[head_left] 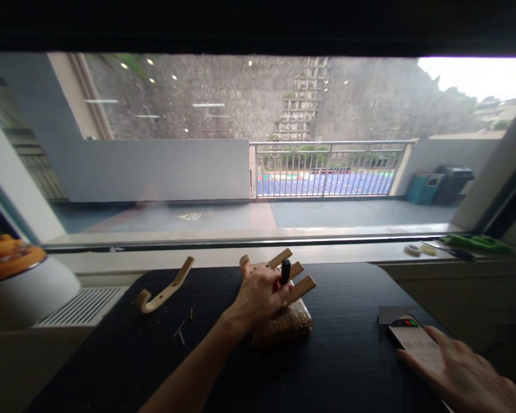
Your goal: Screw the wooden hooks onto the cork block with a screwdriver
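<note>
Near the middle of the dark table, my left hand (260,287) is closed over a wooden piece with several prongs (303,288). Beside its thumb a short black cylinder (285,271) stands up; its lower end is hidden, so I cannot tell its kind. Under the wood lies a block wrapped in shiny brown tape (286,324). At the right edge of the table, my right hand (473,364) grips a phone (419,344) with a lit screen showing red and green buttons. To the left of my left hand rests a curved wooden hook with holes (167,292).
Several screws (180,334) lie loose on the dark table (348,355). A white pot with an orange top (21,287) stands at the left. Tape rolls (420,250), dark scissors (458,254) and a green item (481,243) sit on the windowsill at the right.
</note>
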